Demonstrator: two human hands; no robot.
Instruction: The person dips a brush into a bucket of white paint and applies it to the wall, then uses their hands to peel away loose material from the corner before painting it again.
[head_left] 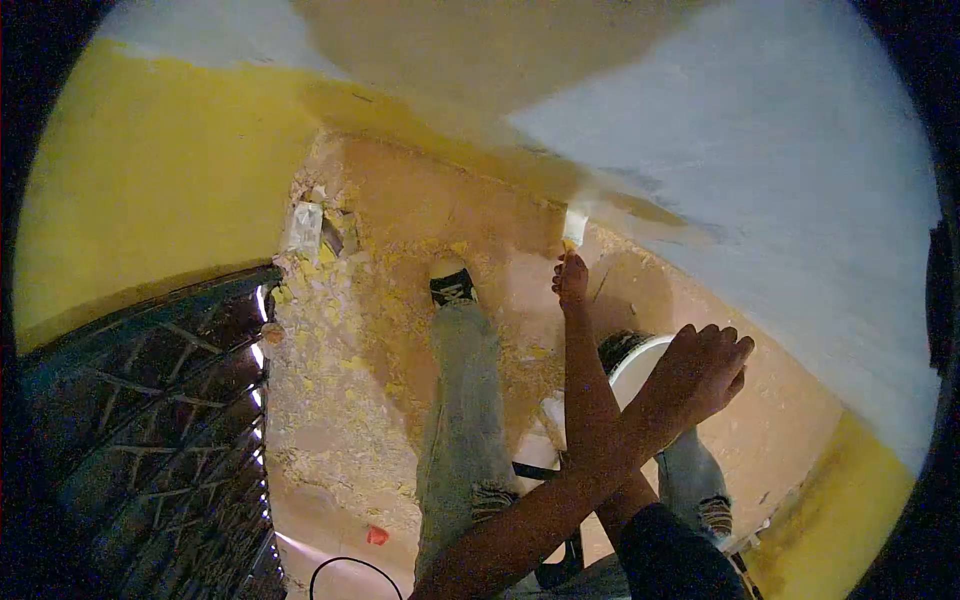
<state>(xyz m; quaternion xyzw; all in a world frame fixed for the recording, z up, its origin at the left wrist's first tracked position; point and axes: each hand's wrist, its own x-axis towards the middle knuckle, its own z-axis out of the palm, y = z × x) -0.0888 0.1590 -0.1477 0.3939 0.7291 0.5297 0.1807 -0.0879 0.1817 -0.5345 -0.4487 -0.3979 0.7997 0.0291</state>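
My forearms cross in front of me. My right hand (570, 280) reaches forward to the base of the wall, its fingers closed round the handle of a small tool with a pale, bright end (576, 228); whether it is a brush or a scraper is unclear. My left hand (708, 370) is on the right, above and beside a white-rimmed bucket (640, 360). Its fingers are curled, and what they hold, if anything, is hidden.
Yellow and whitish paint covers the wall (740, 150). Paint flakes and rubble (325, 235) litter the floor beside a dark metal lattice (150, 430). A shoe (452, 287) stands mid-floor. A red scrap (377, 535) and a black cable (345, 560) lie lower left.
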